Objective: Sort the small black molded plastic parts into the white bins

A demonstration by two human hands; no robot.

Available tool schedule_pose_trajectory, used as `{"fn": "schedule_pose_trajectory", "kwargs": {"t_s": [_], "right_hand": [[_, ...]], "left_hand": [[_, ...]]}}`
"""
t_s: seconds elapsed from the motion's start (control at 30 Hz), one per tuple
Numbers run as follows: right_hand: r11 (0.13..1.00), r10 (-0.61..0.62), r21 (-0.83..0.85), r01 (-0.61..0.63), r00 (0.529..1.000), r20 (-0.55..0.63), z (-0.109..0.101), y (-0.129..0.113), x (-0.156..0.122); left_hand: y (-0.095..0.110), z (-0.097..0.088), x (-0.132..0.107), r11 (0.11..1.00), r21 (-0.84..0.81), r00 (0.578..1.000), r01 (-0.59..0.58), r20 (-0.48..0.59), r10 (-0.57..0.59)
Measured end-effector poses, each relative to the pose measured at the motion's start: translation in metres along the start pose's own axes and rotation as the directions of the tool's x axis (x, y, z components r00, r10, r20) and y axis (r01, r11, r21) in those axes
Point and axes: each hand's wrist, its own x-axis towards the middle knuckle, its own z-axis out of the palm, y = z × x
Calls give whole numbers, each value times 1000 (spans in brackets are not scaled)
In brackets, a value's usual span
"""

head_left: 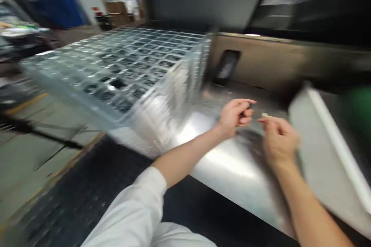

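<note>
Site logged as a commercial dish room. I see a stainless steel counter (232, 166) directly under the fingers (236, 114), a gridded plastic rack (110, 69) tilted just left of them, a black floor mat (87, 189) below and left, painted concrete floor (37, 154) further left, and cardboard boxes (117, 13) well beyond the rack.

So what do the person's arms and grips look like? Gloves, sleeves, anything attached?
No gloves: the left grip and right grip are bare. A loose white sleeve covers the left upper arm and stops short of the wrist, leaving the left forearm bare. The right forearm is bare too, with no sleeve in view. No cables or markings show.
</note>
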Motion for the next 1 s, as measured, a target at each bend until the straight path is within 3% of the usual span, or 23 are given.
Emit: {"fn": "schedule_pose_trajectory", "kwargs": {"t_s": [0.07, 0.13, 0.33, 0.57, 1.0], "right_hand": [[999, -45, 6, 46, 999, -28, -23, 3, 3], [997, -73, 25, 74, 997, -34, -29, 0, 4], [990, -136, -42, 135, 991, -17, -26, -13, 2], [985, -158, -71, 158, 987, -5, -29, -15, 1], [983, -167, -79, 165, 986, -26, -29, -16, -1]], "left_hand": [[-1, -3, 2, 999, -13, 999, -37, -1, 37], [-3, -5, 4, 998, -5, 998, -59, 9, 59], [-7, -3, -1, 992, 31, 990, -121, 75, 119], [-6, -1, -2, 993, 50, 994, -104, 32, 102], [-8, -5, -2, 990, 75, 991, -123, 61, 119]]}}
